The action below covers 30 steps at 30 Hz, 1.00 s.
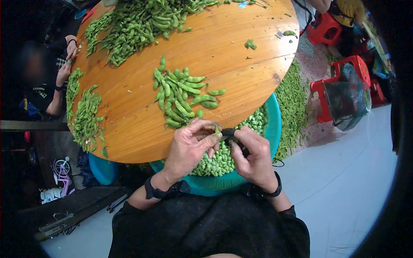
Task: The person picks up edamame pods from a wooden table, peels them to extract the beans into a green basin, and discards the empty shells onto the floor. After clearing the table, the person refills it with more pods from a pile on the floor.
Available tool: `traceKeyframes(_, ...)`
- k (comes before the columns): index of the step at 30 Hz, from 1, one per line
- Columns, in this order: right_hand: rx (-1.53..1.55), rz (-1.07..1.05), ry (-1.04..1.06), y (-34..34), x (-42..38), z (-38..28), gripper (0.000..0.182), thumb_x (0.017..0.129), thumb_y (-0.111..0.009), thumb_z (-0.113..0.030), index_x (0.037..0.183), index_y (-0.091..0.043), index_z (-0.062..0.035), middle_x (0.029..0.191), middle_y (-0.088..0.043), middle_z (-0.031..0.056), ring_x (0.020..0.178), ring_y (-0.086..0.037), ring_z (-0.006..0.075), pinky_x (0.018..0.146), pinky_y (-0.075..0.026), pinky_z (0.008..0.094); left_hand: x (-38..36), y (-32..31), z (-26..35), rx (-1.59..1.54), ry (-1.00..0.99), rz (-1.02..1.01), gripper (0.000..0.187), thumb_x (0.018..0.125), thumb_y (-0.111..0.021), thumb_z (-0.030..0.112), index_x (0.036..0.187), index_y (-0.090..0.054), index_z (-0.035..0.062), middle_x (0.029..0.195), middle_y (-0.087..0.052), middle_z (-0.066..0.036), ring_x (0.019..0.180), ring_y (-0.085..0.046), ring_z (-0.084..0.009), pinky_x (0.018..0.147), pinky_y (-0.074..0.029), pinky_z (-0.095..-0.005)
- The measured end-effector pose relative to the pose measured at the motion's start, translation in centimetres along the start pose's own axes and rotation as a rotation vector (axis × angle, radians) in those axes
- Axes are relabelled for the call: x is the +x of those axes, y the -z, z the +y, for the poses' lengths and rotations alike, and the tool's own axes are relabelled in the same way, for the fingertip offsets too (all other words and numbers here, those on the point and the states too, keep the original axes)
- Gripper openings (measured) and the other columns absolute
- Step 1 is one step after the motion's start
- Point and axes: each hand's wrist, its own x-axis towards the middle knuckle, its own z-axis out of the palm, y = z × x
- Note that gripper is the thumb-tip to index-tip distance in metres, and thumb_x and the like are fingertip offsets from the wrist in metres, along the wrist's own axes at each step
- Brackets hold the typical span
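Note:
Over the near table edge, my left hand (191,144) pinches a green soybean pod (217,129) between thumb and fingers. My right hand (253,155) is curled close against it, a black cover on one finger, and that fingertip meets the pod's end. How far the right thumb closes on the pod is hidden. Just below both hands sits a teal basin (275,124) holding shelled green beans (215,163). Beyond my left hand, a small pile of whole pods (178,92) lies on the round wooden table (241,64).
A large heap of pods (142,30) covers the table's far side. Emptied-looking pods (86,114) lie at its left edge, where another person's hands (66,64) work. Green husks (292,112) litter the floor on the right, near red stools (325,96). A blue tub (103,170) stands lower left.

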Motion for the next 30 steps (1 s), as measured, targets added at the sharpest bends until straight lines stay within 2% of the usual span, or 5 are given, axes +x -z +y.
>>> traceKeyframes(15, 0.086, 0.001, -0.016, 0.2, 0.4, 0.4, 0.042, 0.078, -0.068, 0.006, 0.119, -0.063, 0.0000, 0.074, -0.054, 0.0076, 0.059, -0.052, 0.0160, 0.054, -0.043, 0.0277, -0.9, -1.1, 0.5, -0.137, 0.086, -0.037, 0.020, 0.092, -0.063, 0.000, 0.111, -0.057, -0.0029, 0.091, -0.061, -0.009, 0.076, -0.064, -0.0138, 0.064, -0.054, -0.0268)
traceKeyframes(18, 0.089, -0.009, -0.021, 0.3, 0.3, 0.1, 0.045, 0.075, -0.066, 0.007, 0.119, -0.064, -0.0004, 0.073, -0.052, 0.0065, 0.060, -0.051, 0.0150, 0.053, -0.041, 0.0276, -1.3, -1.6, 0.6, 0.133, -0.041, 0.143, 0.018, 0.091, -0.065, -0.001, 0.108, -0.058, -0.0022, 0.088, -0.062, -0.010, 0.073, -0.065, -0.0165, 0.061, -0.053, -0.0291)
traceKeyframes(21, 0.037, 0.024, 0.025, -0.2, 0.1, -0.3, 0.048, 0.073, -0.063, 0.009, 0.120, -0.064, -0.0004, 0.074, -0.050, 0.0058, 0.060, -0.049, 0.0152, 0.052, -0.039, 0.0281, -1.3, -1.0, 0.4, 0.930, -0.568, 0.045, 0.018, 0.088, -0.066, -0.001, 0.105, -0.059, -0.0021, 0.087, -0.062, -0.014, 0.070, -0.065, -0.0218, 0.060, -0.051, -0.0318)
traceKeyframes(27, -0.066, -0.027, 0.134, -0.2, -0.3, -0.9, 0.047, 0.075, -0.067, 0.008, 0.121, -0.059, 0.0016, 0.081, -0.053, 0.0124, 0.065, -0.057, 0.0260, 0.056, -0.047, 0.0339, -1.6, -0.4, -0.2, 0.659, -0.224, -0.111, 0.019, 0.091, -0.065, 0.004, 0.108, -0.059, -0.0031, 0.087, -0.063, -0.013, 0.071, -0.065, -0.0216, 0.057, -0.049, -0.0308)
traceKeyframes(30, 0.053, -0.012, 0.132, 0.0, 0.0, 0.0, 0.045, 0.077, -0.067, 0.007, 0.121, -0.060, 0.0012, 0.084, -0.056, 0.0126, 0.068, -0.058, 0.0244, 0.057, -0.047, 0.0322, -1.6, -0.6, -0.4, -0.107, 0.141, -0.093, 0.020, 0.095, -0.063, 0.006, 0.112, -0.058, -0.0027, 0.089, -0.063, -0.008, 0.071, -0.063, -0.0149, 0.057, -0.050, -0.0260)
